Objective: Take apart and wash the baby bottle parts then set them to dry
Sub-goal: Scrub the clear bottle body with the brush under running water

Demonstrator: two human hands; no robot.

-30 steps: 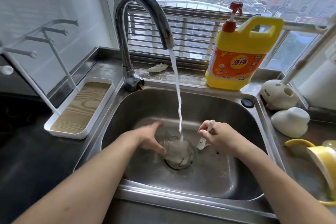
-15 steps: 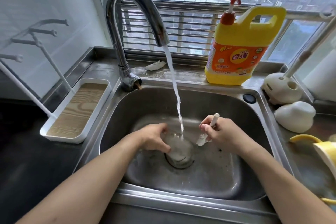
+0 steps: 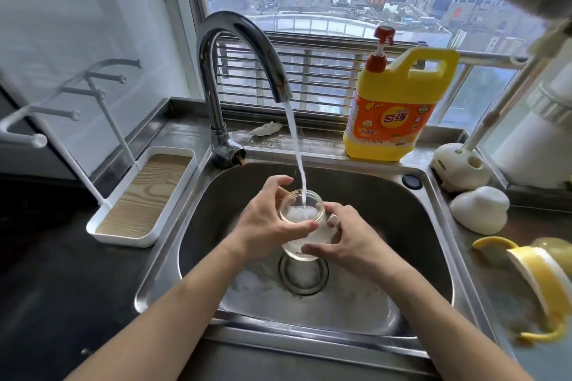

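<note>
The frame shows one left hand (image 3: 266, 223), one right hand (image 3: 351, 246), one clear bottle (image 3: 309, 199), one faucet (image 3: 238, 37), one sink (image 3: 213, 210), one detergent jug (image 3: 393, 114) at upper right and one drying rack (image 3: 145, 195) at left.

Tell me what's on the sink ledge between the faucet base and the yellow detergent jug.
Head view: a crumpled white scrap lies on the ledge between faucet base and detergent jug, nearer the faucet; the water stream crosses in front.
</note>
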